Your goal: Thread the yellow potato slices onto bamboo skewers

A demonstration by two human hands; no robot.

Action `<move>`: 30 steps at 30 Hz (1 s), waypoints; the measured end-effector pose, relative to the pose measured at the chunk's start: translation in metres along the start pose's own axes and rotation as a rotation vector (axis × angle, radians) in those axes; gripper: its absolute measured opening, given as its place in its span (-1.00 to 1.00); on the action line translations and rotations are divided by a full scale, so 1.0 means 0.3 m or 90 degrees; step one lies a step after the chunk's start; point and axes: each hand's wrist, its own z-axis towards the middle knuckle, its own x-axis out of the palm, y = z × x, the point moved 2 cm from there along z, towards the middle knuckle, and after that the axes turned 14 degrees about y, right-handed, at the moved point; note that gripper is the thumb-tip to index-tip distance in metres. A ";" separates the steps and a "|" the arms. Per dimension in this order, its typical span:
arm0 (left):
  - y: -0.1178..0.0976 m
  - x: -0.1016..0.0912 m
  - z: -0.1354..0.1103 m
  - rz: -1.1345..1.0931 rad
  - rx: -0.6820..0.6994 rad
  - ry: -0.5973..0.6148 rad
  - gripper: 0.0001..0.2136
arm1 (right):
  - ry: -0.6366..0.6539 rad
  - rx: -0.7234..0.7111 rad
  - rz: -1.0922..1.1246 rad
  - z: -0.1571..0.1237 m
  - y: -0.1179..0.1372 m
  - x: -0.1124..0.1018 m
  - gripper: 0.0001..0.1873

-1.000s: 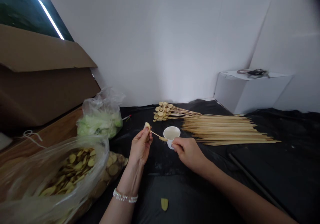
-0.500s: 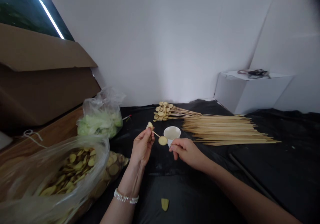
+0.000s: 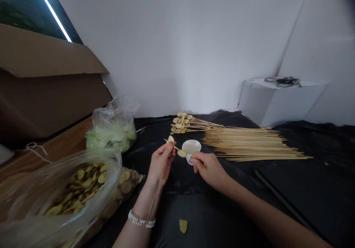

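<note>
My left hand [image 3: 161, 163] pinches a pale potato slice [image 3: 171, 139] between thumb and fingers. A thin wooden skewer [image 3: 175, 147] runs at that slice, its pointed tip showing to the left. Threaded on the skewer is another potato slice [image 3: 182, 153], between my two hands. My right hand [image 3: 208, 166] is closed on the skewer beyond this slice, and its fingers hide that part of the stick. Just behind my right fingertips stands a white cup [image 3: 192, 144]. A single potato slice [image 3: 183, 226] lies on the black covering nearer to me.
Left of my arm sits an open plastic bag [image 3: 111, 203] of potato slices. Behind it is a knotted bag of pale green pieces [image 3: 111, 139]. Skewered slices [image 3: 181, 123] and a pile of bare skewers [image 3: 249, 142] lie at the back. A white box [image 3: 280, 100] stands right.
The skewer's tip now shows beyond the slice in my left hand. That hand has shifted slightly right, and the threaded slice looks more edge-on.
</note>
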 end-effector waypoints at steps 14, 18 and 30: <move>0.022 0.019 -0.010 0.029 -0.010 0.003 -0.74 | -0.102 -0.044 -0.143 -0.005 -0.012 -0.001 -0.75; 0.028 0.029 -0.013 0.017 -0.027 -0.012 -0.74 | -0.117 -0.062 -0.209 -0.006 -0.016 0.002 -0.73; 0.044 0.023 -0.013 0.078 -0.028 0.023 -0.78 | -0.059 -0.028 -0.032 0.003 -0.017 -0.014 -0.78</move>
